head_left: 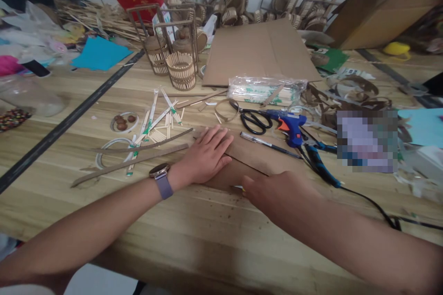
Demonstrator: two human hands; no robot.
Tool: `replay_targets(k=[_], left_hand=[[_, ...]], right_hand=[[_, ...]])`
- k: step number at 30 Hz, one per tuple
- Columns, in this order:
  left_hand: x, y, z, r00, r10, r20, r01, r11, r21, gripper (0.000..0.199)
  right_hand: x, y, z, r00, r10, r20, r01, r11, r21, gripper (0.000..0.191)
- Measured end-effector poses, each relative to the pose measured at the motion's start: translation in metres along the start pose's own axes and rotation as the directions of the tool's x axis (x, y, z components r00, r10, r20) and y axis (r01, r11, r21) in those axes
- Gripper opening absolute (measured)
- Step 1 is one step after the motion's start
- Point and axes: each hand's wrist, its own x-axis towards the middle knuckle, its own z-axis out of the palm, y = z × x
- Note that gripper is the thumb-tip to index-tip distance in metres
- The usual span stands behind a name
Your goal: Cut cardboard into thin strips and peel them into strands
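Note:
My left hand [209,156] lies flat with fingers spread, pressing on a brown cardboard piece [228,173] near the middle of the table. My right hand [273,193] is closed around what looks like a utility knife [239,188]; only a pale tip and a bit of yellow show at the cardboard's near edge. A dark straight line crosses the cardboard between my hands. Beyond it lie a black pen [270,144], black-handled scissors [255,121] and a blue glue gun [292,126]. Two thin brown strips [138,163] lie left of my left hand.
Small stick baskets with frames [182,71] stand at the back, beside a large cardboard sheet [259,53]. Wrapped chopsticks [265,92], tape rolls [116,152] and short sticks [159,134] are scattered across the middle. Blue-handled pliers [320,163] and a black cable [367,196] lie right.

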Motion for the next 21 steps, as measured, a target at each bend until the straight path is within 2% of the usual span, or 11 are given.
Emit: replay_targets(k=[9, 15, 19, 21], left_hand=[[0.001, 0.001, 0.001, 1.000, 0.005, -0.004, -0.005, 1.000, 0.014, 0.055], [0.001, 0.001, 0.000, 0.999, 0.024, -0.021, -0.024, 1.000, 0.001, 0.055], [0.001, 0.001, 0.001, 1.000, 0.023, -0.019, -0.022, 1.000, 0.015, 0.055], [0.001, 0.001, 0.001, 1.000, 0.016, -0.018, -0.015, 1.000, 0.020, 0.056]], right_hand=[[-0.010, 0.005, 0.002, 0.999, 0.038, 0.035, -0.036, 0.999, -0.040, 0.030], [-0.024, 0.013, 0.009, 0.989, 0.090, 0.120, -0.081, 0.994, -0.073, 0.030], [-0.032, 0.019, 0.019, 0.992, 0.101, 0.073, -0.094, 0.991, -0.090, 0.035], [-0.035, 0.025, 0.023, 0.994, 0.105, 0.009, -0.104, 0.993, -0.053, 0.025]])
